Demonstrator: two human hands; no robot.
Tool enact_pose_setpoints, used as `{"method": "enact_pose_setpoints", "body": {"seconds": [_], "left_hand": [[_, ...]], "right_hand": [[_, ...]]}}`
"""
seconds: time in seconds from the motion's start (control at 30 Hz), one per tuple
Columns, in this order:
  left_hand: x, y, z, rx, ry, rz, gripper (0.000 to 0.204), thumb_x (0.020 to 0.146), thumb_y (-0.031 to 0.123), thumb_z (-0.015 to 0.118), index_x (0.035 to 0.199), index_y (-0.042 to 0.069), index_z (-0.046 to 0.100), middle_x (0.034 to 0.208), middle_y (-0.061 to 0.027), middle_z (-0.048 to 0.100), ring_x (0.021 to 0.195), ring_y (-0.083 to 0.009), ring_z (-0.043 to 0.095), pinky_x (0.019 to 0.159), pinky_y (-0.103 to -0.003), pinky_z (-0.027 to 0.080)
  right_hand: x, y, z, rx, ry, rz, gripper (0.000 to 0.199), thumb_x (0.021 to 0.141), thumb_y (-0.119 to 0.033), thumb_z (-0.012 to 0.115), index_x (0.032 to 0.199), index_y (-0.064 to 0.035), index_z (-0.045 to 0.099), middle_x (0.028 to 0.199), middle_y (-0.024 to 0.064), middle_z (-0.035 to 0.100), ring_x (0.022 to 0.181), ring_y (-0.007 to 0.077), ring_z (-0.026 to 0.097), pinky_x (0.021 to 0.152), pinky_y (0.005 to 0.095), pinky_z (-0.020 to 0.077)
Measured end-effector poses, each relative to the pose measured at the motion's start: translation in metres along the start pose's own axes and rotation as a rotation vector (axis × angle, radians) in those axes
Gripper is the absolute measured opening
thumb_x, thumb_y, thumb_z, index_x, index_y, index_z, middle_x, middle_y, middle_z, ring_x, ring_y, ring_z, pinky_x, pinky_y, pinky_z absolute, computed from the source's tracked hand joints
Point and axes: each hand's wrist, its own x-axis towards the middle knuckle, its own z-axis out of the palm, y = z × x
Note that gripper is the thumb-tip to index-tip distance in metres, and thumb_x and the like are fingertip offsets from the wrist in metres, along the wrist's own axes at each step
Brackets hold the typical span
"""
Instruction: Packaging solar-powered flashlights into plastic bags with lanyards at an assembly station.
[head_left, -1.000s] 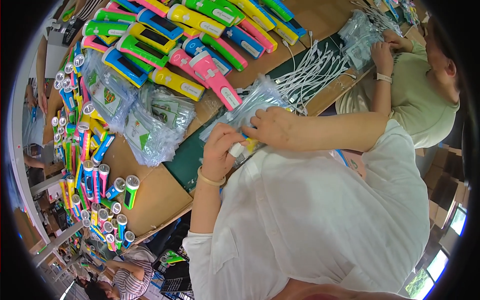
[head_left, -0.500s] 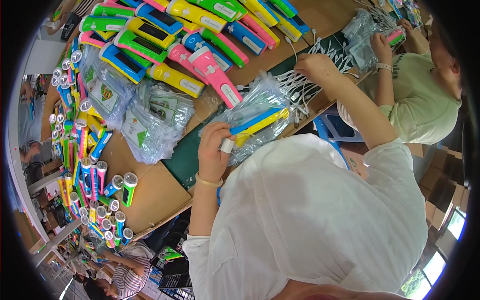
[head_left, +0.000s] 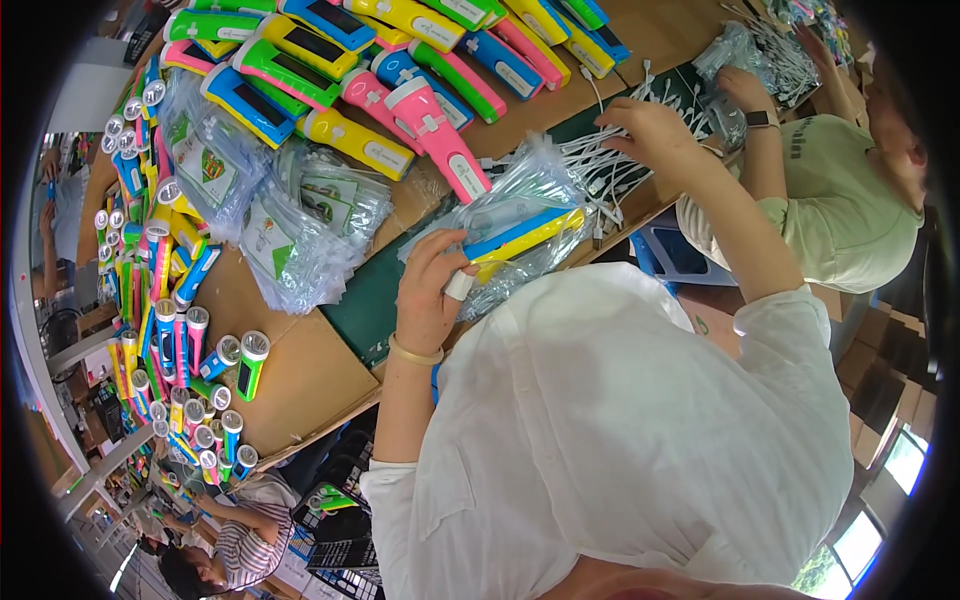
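Note:
My left hand [head_left: 432,275], a white wrap on one finger, is closed round the near end of a blue and yellow flashlight [head_left: 525,238]. Clear plastic bags [head_left: 540,175] lie around and under this flashlight; whether it is inside one I cannot tell. Over a heap of white charging cables [head_left: 625,180] hovers my right hand [head_left: 652,132], its fingers bent and apart, with nothing visible between them. A pink flashlight [head_left: 437,140] lies just beyond the bags.
Many coloured flashlights [head_left: 300,60] are piled at the back, and more stand along the left [head_left: 190,350]. Bags with printed cards [head_left: 290,240] rest on cardboard [head_left: 285,370]. At the right a co-worker in a light green shirt [head_left: 840,190] handles bags; another person sits lower left.
My right hand has lifted slightly and its fingers have spread over the cables. My left hand keeps its hold on the flashlight. The co-worker's pink flashlight is no longer seen.

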Motion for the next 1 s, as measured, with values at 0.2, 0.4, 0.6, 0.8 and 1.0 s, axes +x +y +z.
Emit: {"method": "enact_pose_setpoints", "body": {"seconds": [0.2, 0.4, 0.6, 0.8, 1.0], "left_hand": [[-0.008, 0.001, -0.005, -0.011, -0.001, -0.01, 0.016, 0.082, 0.0, 0.072, 0.095, 0.004, 0.064, 0.12, -0.0152, 0.068, 0.112, -0.0345, 0.063, 0.098, -0.041, 0.049], [-0.013, -0.003, -0.004, -0.022, 0.013, -0.029, 0.016, 0.082, 0.0, 0.072, 0.095, 0.004, 0.064, 0.12, -0.0148, 0.068, 0.113, -0.0342, 0.063, 0.098, -0.041, 0.049], [-0.004, -0.003, -0.002, -0.026, 0.013, -0.01, 0.016, 0.079, 0.003, 0.074, 0.091, 0.004, 0.064, 0.12, -0.0129, 0.068, 0.112, -0.0359, 0.063, 0.094, -0.042, 0.051], [-0.01, 0.001, -0.006, -0.024, 0.015, -0.031, 0.017, 0.079, 0.003, 0.075, 0.092, 0.003, 0.064, 0.12, -0.0132, 0.067, 0.112, -0.0363, 0.063, 0.094, -0.043, 0.051], [-0.011, 0.003, -0.003, -0.029, 0.005, -0.057, 0.017, 0.08, 0.003, 0.075, 0.092, 0.004, 0.063, 0.125, -0.0142, 0.066, 0.116, -0.0369, 0.062, 0.096, -0.042, 0.051]], "right_hand": [[-0.006, 0.017, 0.022, -0.087, -0.115, -0.024, 0.012, 0.088, -0.014, 0.067, 0.098, -0.0077, 0.069, 0.097, 0.0065, 0.067, 0.085, 0.0289, 0.069, 0.073, 0.0395, 0.0558], [-0.009, 0.015, -0.038, 0.849, -0.008, 0.224, 0.006, 0.102, -0.011, 0.058, 0.1, -0.0051, 0.058, 0.09, 0.0006, 0.065, 0.07, 0.0061, 0.053, 0.061, 0.0213, 0.0427], [-0.003, -0.003, -0.053, 0.744, -0.168, 0.24, 0.012, 0.1, -0.013, 0.064, 0.099, -0.0024, 0.059, 0.084, -0.0032, 0.058, 0.07, 0.0014, 0.045, 0.058, 0.0199, 0.0367], [-0.017, -0.023, -0.075, 0.381, -0.253, 0.26, 0.017, 0.092, -0.01, 0.073, 0.086, 0.0035, 0.064, 0.065, -0.0012, 0.054, 0.063, 0.0047, 0.046, 0.055, 0.0252, 0.0373], [-0.031, -0.021, -0.116, 0.975, 0.075, 0.176, 0.017, 0.098, -0.017, 0.061, 0.089, -0.004, 0.055, 0.07, -0.0048, 0.05, 0.058, 0.0031, 0.038, 0.052, 0.0206, 0.0298]]}}
